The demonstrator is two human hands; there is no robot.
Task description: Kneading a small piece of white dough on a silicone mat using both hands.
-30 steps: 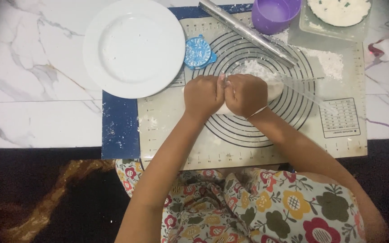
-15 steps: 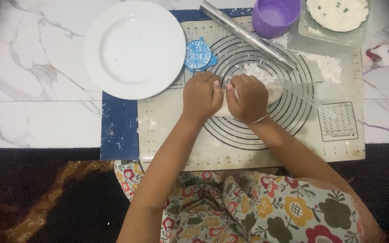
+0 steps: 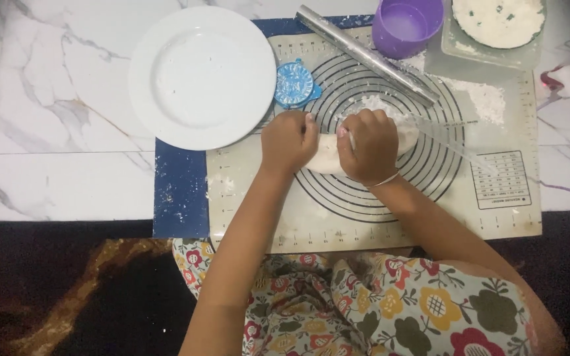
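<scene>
We are pressing both hands down on a pale lump of dough [image 3: 328, 157] lying at the middle of the ringed baking mat [image 3: 496, 118] on the marble table [image 3: 54, 132]. Our left hand [image 3: 289, 140] is curling its grip over the dough's left end, and our right hand [image 3: 368, 146] is clenching over its right part, seemingly so the two can squeeze it into shape. The dough is looking soft, smooth and whitish, and only its middle and right edge are showing between and beside our hands. A metal rolling pin [image 3: 367, 56], a blue round press [image 3: 294, 84], a purple cup [image 3: 407, 25] and a white plate [image 3: 202, 76] are sitting just beyond, likely kept within reach.
</scene>
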